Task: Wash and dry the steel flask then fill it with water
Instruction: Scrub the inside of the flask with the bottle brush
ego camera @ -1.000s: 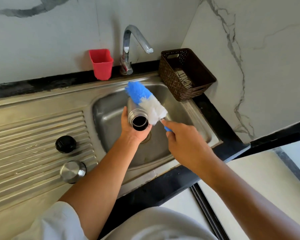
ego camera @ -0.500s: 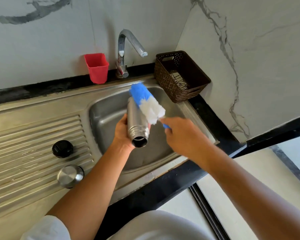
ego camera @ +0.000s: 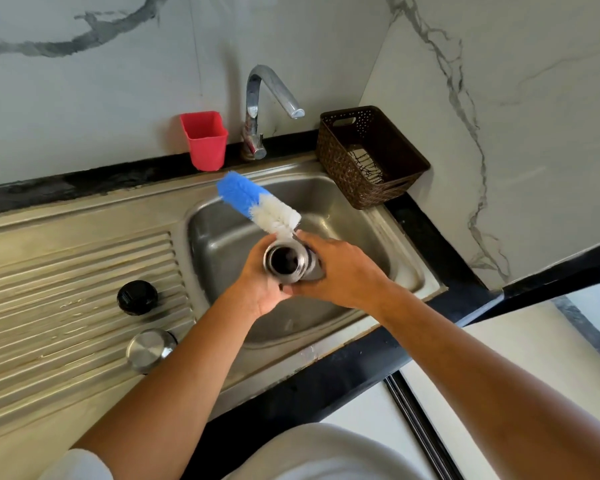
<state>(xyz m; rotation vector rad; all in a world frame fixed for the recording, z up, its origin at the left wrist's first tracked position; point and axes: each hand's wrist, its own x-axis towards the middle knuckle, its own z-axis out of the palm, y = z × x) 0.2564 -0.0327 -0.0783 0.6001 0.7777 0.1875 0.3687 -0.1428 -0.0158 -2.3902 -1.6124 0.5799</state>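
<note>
Over the sink basin (ego camera: pixel 354 216) the steel flask (ego camera: pixel 286 261) is held with its open mouth turned up at the camera. My left hand (ego camera: pixel 260 285) grips the flask from the left and below. My right hand (ego camera: pixel 340 268) wraps the flask's right side and also holds the handle of the blue and white bottle brush (ego camera: pixel 257 204), whose bristle head points up and left behind the flask. The flask's body is hidden by both hands. The tap (ego camera: pixel 267 98) stands behind the basin with no water running.
A black inner cap (ego camera: pixel 137 297) and a steel lid (ego camera: pixel 150 348) lie on the ribbed drainboard (ego camera: pixel 66 306) to the left. A red cup (ego camera: pixel 205 140) stands by the tap. A brown woven basket (ego camera: pixel 371 154) sits at the sink's back right corner, against the marble wall.
The flask has turned from lying tilted with its mouth down to mouth-up toward the camera. My right hand has come in against the flask, and the brush head has swung up and left.
</note>
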